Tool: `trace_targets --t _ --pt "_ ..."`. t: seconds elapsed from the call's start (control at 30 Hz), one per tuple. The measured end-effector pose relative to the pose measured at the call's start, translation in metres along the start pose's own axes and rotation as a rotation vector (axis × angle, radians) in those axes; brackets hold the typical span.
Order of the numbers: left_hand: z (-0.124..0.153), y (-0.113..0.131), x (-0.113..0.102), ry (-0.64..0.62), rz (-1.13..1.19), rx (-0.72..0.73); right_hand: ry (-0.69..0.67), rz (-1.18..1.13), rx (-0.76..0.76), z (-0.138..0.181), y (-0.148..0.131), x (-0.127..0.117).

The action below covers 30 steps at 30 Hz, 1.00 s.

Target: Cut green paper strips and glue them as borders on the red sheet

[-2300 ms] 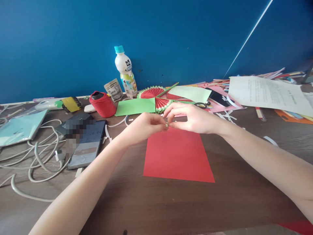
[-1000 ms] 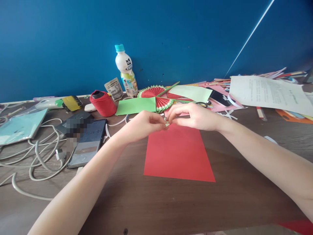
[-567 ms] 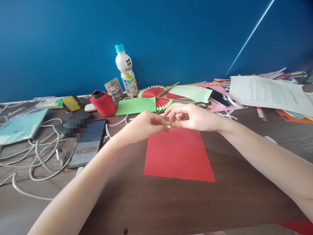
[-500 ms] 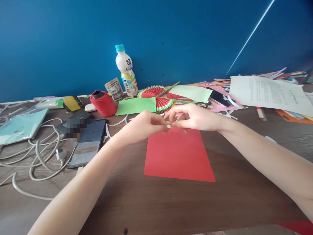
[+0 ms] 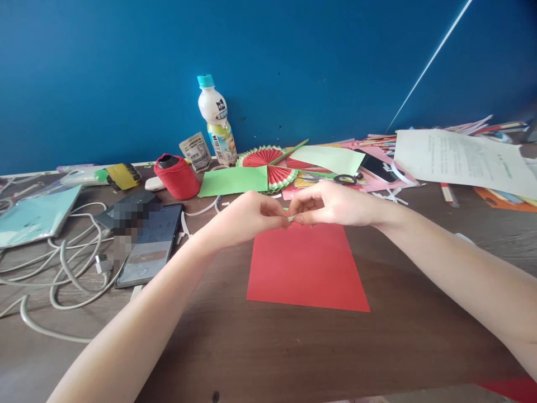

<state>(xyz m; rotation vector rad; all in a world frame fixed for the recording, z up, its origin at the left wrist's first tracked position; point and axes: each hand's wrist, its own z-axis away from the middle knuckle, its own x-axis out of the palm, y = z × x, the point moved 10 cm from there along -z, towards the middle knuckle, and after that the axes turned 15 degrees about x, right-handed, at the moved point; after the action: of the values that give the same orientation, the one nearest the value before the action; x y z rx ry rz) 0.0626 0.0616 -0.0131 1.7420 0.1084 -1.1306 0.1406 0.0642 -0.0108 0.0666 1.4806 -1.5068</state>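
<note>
While the left hand [image 5: 255, 219] pinches one end of a small pale-green piece [image 5: 290, 219] between thumb and fingers, the right hand [image 5: 331, 207] grips its other end, the fingertips nearly meeting over the far part of a red sheet [image 5: 306, 268] that lies on the desk [image 5: 302, 352]. Just beyond are a bright green sheet [image 5: 234, 181], a red-and-green pleated fan [image 5: 260, 158] and black-handled scissors [image 5: 346, 179], with an upright bottle [image 5: 220, 134] near the blue wall [image 5: 126, 78] behind.
</note>
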Motion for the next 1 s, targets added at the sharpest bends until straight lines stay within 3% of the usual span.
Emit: trace_targets --t 0.67,1.0 --pt "-0.001 0.005 0.001 0.002 0.032 0.040 0.039 0.012 -0.044 0.002 -0.005 -0.001" --pt "0.001 -0.004 -0.010 0.131 0.106 -0.004 0.322 -0.240 -0.109 0.006 -0.003 -0.031"
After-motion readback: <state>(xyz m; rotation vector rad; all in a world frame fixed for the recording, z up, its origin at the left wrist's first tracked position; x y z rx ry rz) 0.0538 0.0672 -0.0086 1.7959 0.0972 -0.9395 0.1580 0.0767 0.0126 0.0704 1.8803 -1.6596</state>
